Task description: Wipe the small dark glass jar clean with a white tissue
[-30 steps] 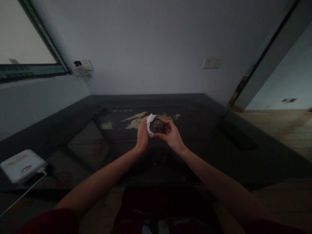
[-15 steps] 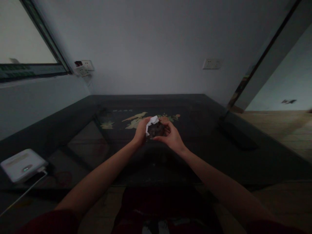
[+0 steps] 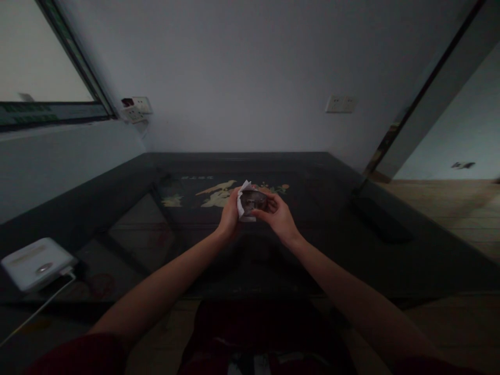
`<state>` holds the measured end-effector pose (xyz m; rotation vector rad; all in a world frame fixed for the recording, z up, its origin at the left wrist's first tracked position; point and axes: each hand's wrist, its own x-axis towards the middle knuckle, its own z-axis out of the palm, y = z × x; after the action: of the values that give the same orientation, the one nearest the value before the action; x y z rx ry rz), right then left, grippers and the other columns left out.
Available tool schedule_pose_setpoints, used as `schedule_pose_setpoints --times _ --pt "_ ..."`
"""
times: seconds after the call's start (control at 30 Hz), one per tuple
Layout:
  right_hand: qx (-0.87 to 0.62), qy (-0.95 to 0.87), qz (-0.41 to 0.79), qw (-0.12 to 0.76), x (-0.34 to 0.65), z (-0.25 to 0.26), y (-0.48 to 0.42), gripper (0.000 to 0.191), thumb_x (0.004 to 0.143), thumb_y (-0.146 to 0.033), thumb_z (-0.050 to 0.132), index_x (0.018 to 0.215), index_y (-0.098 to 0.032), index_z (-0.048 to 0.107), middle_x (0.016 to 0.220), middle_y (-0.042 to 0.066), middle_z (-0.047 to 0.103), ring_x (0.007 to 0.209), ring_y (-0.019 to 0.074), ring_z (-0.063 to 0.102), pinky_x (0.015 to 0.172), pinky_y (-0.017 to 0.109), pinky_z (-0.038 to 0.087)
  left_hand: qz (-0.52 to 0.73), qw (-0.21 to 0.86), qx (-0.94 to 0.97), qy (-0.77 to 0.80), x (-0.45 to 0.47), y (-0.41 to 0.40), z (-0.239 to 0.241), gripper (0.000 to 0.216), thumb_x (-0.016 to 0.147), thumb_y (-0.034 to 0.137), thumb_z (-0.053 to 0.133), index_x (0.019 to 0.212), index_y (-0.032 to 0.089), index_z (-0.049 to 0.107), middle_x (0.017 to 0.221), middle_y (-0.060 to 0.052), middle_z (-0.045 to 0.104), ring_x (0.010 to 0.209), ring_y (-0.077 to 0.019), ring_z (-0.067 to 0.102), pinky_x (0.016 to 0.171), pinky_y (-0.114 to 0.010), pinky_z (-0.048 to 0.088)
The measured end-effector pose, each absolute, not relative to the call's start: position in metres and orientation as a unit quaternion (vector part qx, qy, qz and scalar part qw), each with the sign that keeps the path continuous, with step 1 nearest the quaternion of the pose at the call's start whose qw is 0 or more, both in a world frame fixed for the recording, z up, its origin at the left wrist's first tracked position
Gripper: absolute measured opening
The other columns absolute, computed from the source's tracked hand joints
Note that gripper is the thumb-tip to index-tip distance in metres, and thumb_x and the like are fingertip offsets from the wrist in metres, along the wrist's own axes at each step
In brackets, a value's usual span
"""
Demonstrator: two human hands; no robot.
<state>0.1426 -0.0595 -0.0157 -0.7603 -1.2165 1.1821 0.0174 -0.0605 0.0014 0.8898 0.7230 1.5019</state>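
Note:
Both my hands meet above the middle of a dark glass-topped table [image 3: 351, 245]. My right hand [image 3: 279, 216] is closed round a small dark round object [image 3: 254, 200], gripping it by its sides. My left hand [image 3: 229, 216] pinches a crumpled white tissue [image 3: 242, 203] against the left side of that object. The room is dim and I cannot make out what the dark object is. Under the hands the tabletop shows a painted picture with pale birds and flowers [image 3: 219, 192].
A white flat device [image 3: 35, 263] with a white cable lies at the table's left front corner. A dark long object [image 3: 380, 221] rests on the right side of the table. Wall sockets [image 3: 135, 109] sit by the window, another socket [image 3: 340, 104] on the back wall.
The dark object has been turned in my hands, and the tissue has shifted along its left edge. My hands stay in nearly the same place above the table.

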Motion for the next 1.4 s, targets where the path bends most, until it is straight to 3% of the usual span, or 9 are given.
schedule_pose_setpoints --times 0.17,0.3,0.4,0.53,0.7,0.93,1.17,1.23,1.4 --pt "-0.306 -0.515 0.532 0.598 0.142 -0.012 -0.065 0.054 0.051 -0.029 0.088 0.096 -0.024 0.056 0.105 0.005 0.067 0.097 0.0223 0.067 0.094 0.042 0.051 0.658 0.52 0.417 0.35 0.011 -0.056 0.003 0.023 0.084 0.033 0.052 0.091 0.017 0.067 0.086 -0.002 0.07 0.075 -0.0143 0.063 0.068 -0.022 0.048" --pt "-0.323 -0.5 0.539 0.596 0.141 -0.013 -0.066 0.057 0.051 -0.031 0.087 0.098 -0.024 0.056 0.108 0.005 0.066 0.096 0.0221 0.066 0.095 0.042 0.051 0.657 0.569 0.359 0.342 0.006 -0.049 0.008 0.019 0.085 0.027 0.05 0.082 0.015 0.064 0.072 -0.001 0.067 0.063 -0.0125 0.06 0.061 -0.021 0.047" --pt "-0.325 -0.49 0.535 0.606 0.142 -0.014 -0.064 0.056 0.053 -0.032 0.087 0.1 -0.023 0.057 0.109 0.005 0.065 0.098 0.0216 0.065 0.097 0.042 0.048 0.641 0.634 0.294 0.317 0.002 -0.043 0.012 0.025 0.089 0.023 0.044 0.073 0.014 0.061 0.065 -0.001 0.064 0.059 -0.0131 0.059 0.064 -0.023 0.049" --pt "-0.304 -0.484 0.54 0.619 0.142 -0.015 -0.062 0.05 0.058 -0.036 0.084 0.1 -0.023 0.059 0.106 0.004 0.066 0.098 0.0203 0.064 0.099 0.04 0.047 0.595 0.706 0.267 0.276 -0.006 -0.035 0.015 0.032 0.092 0.024 0.038 0.075 0.014 0.062 0.068 -0.006 0.066 0.069 -0.0186 0.064 0.075 -0.03 0.052" --pt "-0.293 -0.485 0.579 0.587 0.141 -0.014 -0.064 0.046 0.061 -0.04 0.082 0.099 -0.024 0.061 0.1 0.001 0.069 0.093 0.0188 0.066 0.092 0.037 0.05 0.599 0.7 0.272 0.279 -0.012 -0.028 0.015 0.028 0.09 0.024 0.041 0.074 0.014 0.061 0.071 -0.006 0.067 0.068 -0.0178 0.064 0.077 -0.031 0.052" --pt "-0.317 -0.492 0.574 0.573 0.139 -0.017 -0.067 0.047 0.061 -0.039 0.082 0.101 -0.023 0.062 0.096 0.002 0.07 0.089 0.0186 0.066 0.089 0.036 0.051 0.626 0.537 0.435 0.359 -0.008 -0.035 0.004 0.012 0.079 0.025 0.061 0.073 0.016 0.065 0.07 0.0 0.065 0.062 -0.0124 0.058 0.067 -0.022 0.047" --pt "-0.278 -0.467 0.575 0.611 0.144 -0.01 -0.064 0.042 0.067 -0.049 0.076 0.099 -0.024 0.065 0.106 0.004 0.07 0.099 0.0221 0.065 0.091 0.039 0.053 0.572 0.385 0.64 0.339 -0.004 -0.054 0.01 0.044 0.089 0.051 0.047 0.09 0.017 0.073 0.096 -0.008 0.073 0.088 -0.0222 0.065 0.083 -0.031 0.047" --pt "-0.265 -0.446 0.582 0.626 0.146 -0.009 -0.064 0.041 0.069 -0.052 0.074 0.097 -0.024 0.065 0.105 0.003 0.071 0.1 0.0224 0.065 0.089 0.04 0.053 0.561 0.341 0.685 0.316 -0.005 -0.057 0.01 0.043 0.09 0.05 0.046 0.101 0.018 0.072 0.107 -0.008 0.072 0.099 -0.0238 0.064 0.092 -0.033 0.045" --pt "-0.239 -0.394 0.611 0.644 0.148 -0.01 -0.06 0.04 0.072 -0.058 0.067 0.094 -0.025 0.065 0.099 0.002 0.073 0.095 0.0226 0.067 0.085 0.04 0.054 0.503 0.236 0.777 0.296 -0.006 -0.06 0.009 0.044 0.082 0.038 0.064 0.122 0.021 0.062 0.127 -0.011 0.063 0.115 -0.0263 0.058 0.1 -0.037 0.041"
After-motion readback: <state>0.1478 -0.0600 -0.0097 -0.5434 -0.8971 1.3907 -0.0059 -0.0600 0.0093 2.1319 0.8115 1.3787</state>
